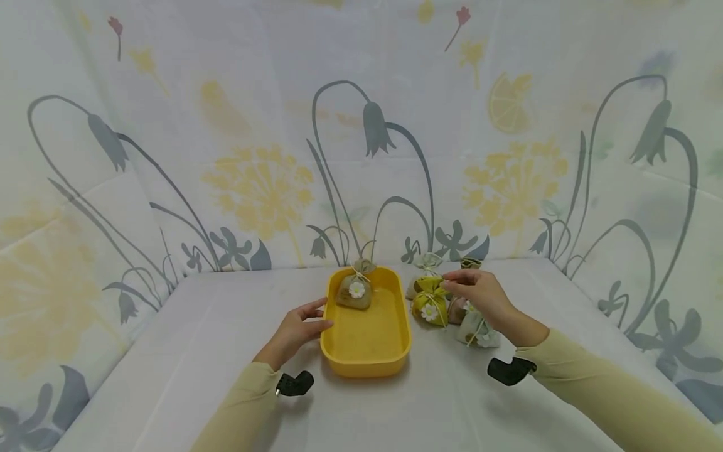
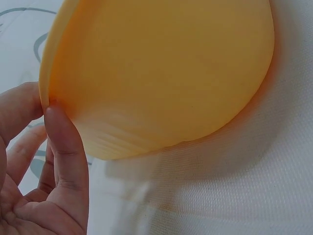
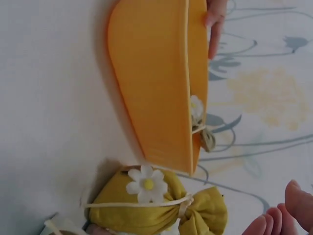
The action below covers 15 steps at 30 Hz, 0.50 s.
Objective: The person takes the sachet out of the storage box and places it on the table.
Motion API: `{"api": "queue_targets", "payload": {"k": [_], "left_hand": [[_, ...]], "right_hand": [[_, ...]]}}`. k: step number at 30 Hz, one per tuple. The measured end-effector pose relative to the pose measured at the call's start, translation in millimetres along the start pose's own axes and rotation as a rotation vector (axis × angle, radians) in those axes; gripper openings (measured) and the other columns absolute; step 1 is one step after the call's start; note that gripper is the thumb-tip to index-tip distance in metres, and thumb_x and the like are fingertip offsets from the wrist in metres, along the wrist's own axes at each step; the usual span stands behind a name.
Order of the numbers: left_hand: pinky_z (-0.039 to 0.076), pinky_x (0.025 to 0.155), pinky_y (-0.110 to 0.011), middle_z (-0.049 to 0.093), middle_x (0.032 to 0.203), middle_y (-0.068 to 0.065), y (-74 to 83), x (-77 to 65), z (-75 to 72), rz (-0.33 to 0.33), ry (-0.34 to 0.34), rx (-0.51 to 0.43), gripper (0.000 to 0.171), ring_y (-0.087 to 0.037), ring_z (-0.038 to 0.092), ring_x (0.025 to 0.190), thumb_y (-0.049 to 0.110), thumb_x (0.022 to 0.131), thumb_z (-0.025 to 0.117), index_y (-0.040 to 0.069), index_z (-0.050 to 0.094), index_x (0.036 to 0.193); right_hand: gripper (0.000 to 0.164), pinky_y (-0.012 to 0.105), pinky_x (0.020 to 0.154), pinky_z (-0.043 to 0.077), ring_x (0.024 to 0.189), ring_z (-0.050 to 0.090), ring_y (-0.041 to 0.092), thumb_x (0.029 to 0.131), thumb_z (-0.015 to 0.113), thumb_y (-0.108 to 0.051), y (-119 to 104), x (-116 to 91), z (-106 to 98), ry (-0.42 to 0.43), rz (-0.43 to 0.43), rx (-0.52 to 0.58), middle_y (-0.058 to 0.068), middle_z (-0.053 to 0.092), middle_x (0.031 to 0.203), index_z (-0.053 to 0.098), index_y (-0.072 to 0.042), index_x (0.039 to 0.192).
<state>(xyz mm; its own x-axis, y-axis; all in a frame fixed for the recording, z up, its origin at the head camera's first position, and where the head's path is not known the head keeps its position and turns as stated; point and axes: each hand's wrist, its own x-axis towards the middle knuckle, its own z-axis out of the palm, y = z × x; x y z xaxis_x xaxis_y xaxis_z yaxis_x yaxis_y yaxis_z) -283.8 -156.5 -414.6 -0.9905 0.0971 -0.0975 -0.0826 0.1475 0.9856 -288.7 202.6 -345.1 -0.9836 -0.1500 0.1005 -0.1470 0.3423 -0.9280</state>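
Observation:
A yellow plastic tray [image 1: 369,369] stands on the white-covered table. My left hand [image 1: 297,329] pinches its left rim between thumb and fingers, plain in the left wrist view. Inside, toward the back, sits a beige drawstring pouch [image 1: 353,300] with a white daisy. My right hand [image 1: 480,294] hovers by the gathered top of a yellow-green pouch [image 1: 430,304], right of the tray. In the right wrist view, a gap shows between the right fingertips [image 3: 274,215] and that pouch, and nothing is in them.
Around the yellow-green pouch are a pale grey-green pouch [image 1: 477,329] in front, a pinkish pouch [image 1: 456,311], and a light-topped pouch [image 1: 427,262] and a dark green one [image 1: 471,263] behind. A flower-printed cloth [image 1: 361,188] hangs behind the table.

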Motion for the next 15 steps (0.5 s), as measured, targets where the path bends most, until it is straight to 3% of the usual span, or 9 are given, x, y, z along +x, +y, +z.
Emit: {"api": "queue_targets", "payload": {"k": [5,11,15], "left_hand": [[0.054,0.078,-0.035,0.048,0.122,-0.025,0.4,-0.1,0.1,0.0,-0.003,-0.012,0.06,-0.027,0.061,0.088,0.004,0.081,0.07,0.004,0.047,0.137],[0.053,0.08,-0.035,0.046,0.122,-0.028,20.7,-16.5,3.3,0.004,-0.029,-0.001,0.06,-0.032,0.06,0.092,0.002,0.083,0.067,-0.001,0.043,0.137],[0.053,0.079,-0.035,0.047,0.122,-0.027,11.0,-8.3,2.0,0.004,-0.01,0.006,0.061,-0.028,0.061,0.089,0.003,0.082,0.069,0.001,0.044,0.137]], "right_hand": [[0.039,0.038,0.088,0.047,0.103,0.055,0.029,0.088,0.065,-0.023,-3.4,8.7,16.4,-0.026,0.012,0.003,0.008,0.064,0.105,0.061,0.005,0.115],[0.037,0.045,0.094,0.043,0.107,0.054,0.033,0.089,0.064,-0.022,-9.1,19.1,32.7,-0.05,0.057,0.019,0.011,0.063,0.112,0.061,0.002,0.117],[0.037,0.044,0.093,0.044,0.105,0.055,0.032,0.089,0.065,-0.02,-13.6,27.2,43.4,-0.08,0.063,0.092,0.014,0.06,0.115,0.061,0.003,0.117]]}}
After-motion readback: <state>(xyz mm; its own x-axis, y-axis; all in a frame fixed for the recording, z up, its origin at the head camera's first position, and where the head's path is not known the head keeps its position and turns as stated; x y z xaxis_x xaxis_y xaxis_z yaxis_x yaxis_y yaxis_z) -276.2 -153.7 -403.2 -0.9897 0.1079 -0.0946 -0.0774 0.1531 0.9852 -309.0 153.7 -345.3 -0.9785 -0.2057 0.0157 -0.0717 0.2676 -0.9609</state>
